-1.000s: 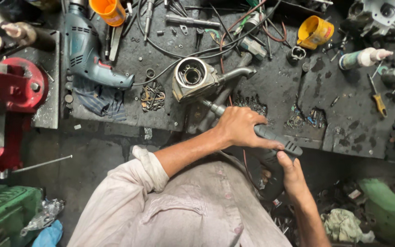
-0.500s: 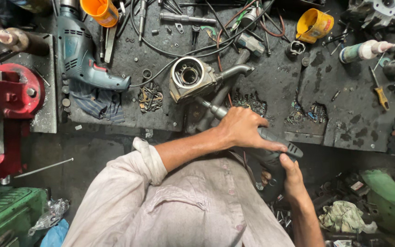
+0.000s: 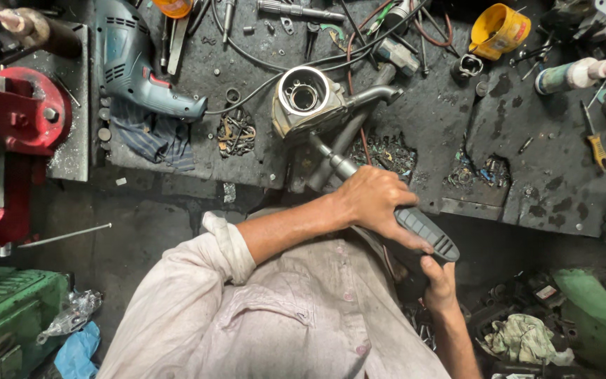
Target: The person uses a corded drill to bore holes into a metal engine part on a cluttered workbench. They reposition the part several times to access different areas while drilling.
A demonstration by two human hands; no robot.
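Grey-handled tool [image 3: 426, 235] lies at the counter [image 3: 541, 189] edge, its shaft running up toward a metal housing [image 3: 306, 105]. Left hand [image 3: 376, 203] wraps the shaft; right hand [image 3: 440, 281] clasps the handle from below. Blue drill [image 3: 135, 60], red vise [image 3: 12, 119], yellow cup [image 3: 499, 31] stand well apart.

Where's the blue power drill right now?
The blue power drill lies at the workbench's upper left in the head view, between the red vise and the metal gear housing.
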